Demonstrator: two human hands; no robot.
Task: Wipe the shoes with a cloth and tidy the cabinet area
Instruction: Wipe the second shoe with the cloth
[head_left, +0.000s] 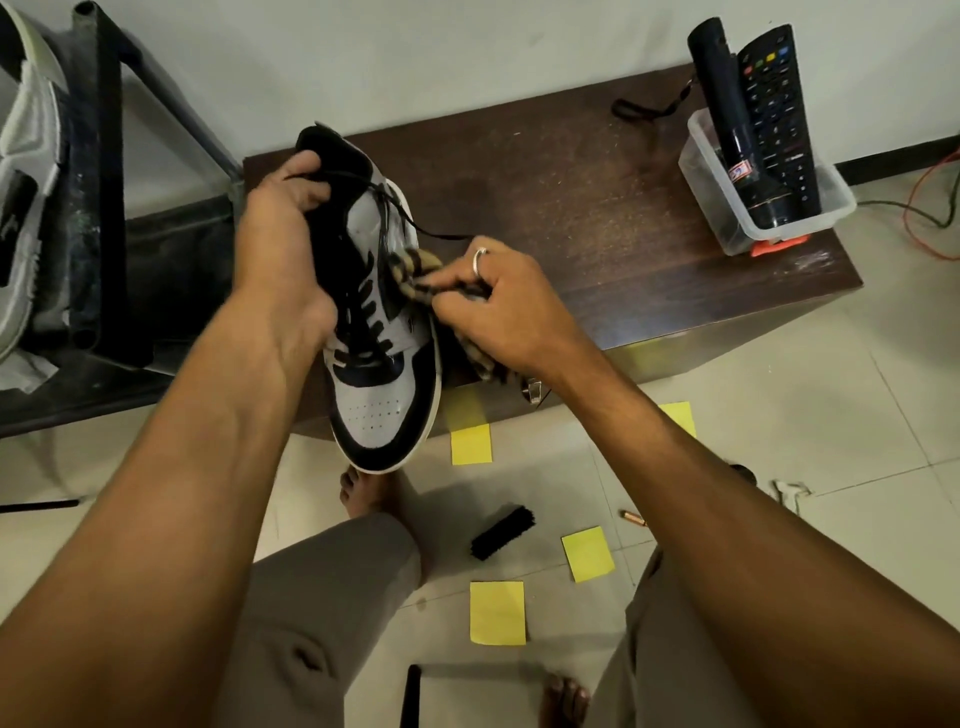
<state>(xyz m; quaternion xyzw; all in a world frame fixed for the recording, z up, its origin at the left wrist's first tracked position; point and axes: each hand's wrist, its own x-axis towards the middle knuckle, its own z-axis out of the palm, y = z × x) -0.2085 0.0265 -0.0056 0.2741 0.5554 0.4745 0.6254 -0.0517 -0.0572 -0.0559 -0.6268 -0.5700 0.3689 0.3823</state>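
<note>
The shoe (379, 400) is a smooth grey high-top with black panels, black laces and a perforated toe. It is held over the front edge of the dark wood-grain table (597, 208). A crumpled striped cloth (415, 267) presses against its right side. At the table's far right a clear plastic tub (831, 202) holds a remote (774, 114) and a black torch (727, 114). A bristly brush (503, 532) and square yellow notes (497, 613) lie on the tiled floor (831, 415). The left hand (283, 244) grips the shoe's collar and the ringed right hand (498, 306) pinches the cloth.
</note>
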